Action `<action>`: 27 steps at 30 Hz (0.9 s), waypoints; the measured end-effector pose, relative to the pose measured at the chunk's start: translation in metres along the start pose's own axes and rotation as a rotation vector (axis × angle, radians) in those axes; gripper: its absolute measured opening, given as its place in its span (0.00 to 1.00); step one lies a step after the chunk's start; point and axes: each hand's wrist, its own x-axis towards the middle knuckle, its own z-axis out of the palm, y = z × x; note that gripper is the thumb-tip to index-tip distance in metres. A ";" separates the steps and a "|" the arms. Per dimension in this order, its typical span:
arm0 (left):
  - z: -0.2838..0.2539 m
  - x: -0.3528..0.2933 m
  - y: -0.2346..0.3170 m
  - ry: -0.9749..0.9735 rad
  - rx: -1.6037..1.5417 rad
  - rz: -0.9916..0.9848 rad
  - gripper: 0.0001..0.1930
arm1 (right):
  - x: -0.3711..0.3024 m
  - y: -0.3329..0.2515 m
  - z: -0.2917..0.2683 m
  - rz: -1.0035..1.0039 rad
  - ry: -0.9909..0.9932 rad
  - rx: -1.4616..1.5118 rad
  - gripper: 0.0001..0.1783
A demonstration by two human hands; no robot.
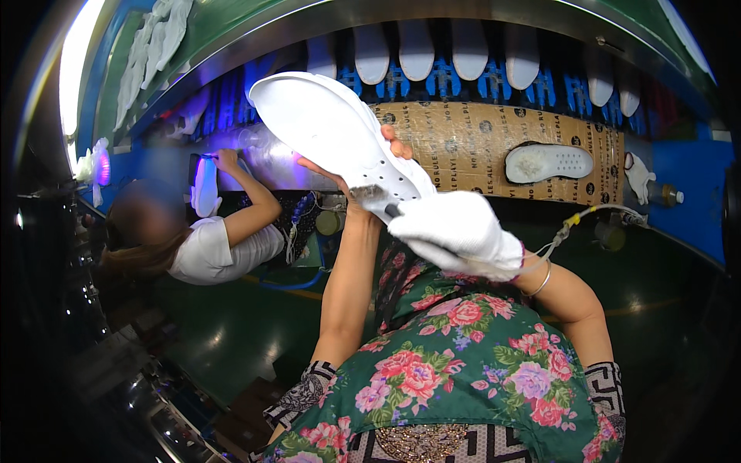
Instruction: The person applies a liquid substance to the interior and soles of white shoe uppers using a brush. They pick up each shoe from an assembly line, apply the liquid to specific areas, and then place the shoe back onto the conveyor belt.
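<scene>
A white shoe sole (320,123) is held up, tilted, with its hollow inner side and small round holes facing me. My bare left hand (340,182) grips it from beneath, fingers curling over its far edge. In a white knit glove, my right hand (455,231) is closed round a brush (372,195). The brush's dark bristles lie against the holed end of the sole. Most of its handle is hidden by the glove. Another pale sole (549,163) rests on the cardboard-covered bench (455,147), to the right of my hands.
Behind the bench, several white soles (417,50) stand on blue holders (444,81) along a conveyor. A co-worker (224,247) at the left holds a sole (205,187) under violet light. A thin hose (567,224) with a yellow fitting runs beside my right wrist. A white glove (637,177) lies at the bench's right end.
</scene>
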 end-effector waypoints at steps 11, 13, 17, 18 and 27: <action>-0.011 0.015 0.031 0.034 0.176 -0.076 0.65 | -0.006 0.002 0.006 -0.021 0.024 0.062 0.11; -0.011 0.017 0.035 0.044 0.178 -0.037 0.65 | 0.001 -0.001 -0.001 0.152 0.015 0.287 0.10; 0.003 0.028 0.032 0.068 0.274 -0.036 0.65 | 0.007 0.008 -0.003 0.150 0.125 0.121 0.11; 0.000 0.032 0.037 0.085 0.458 -0.029 0.64 | 0.004 0.011 0.000 0.094 0.122 0.060 0.12; 0.004 0.034 0.045 0.101 0.401 -0.365 0.62 | 0.004 -0.006 0.002 0.224 -0.013 0.243 0.10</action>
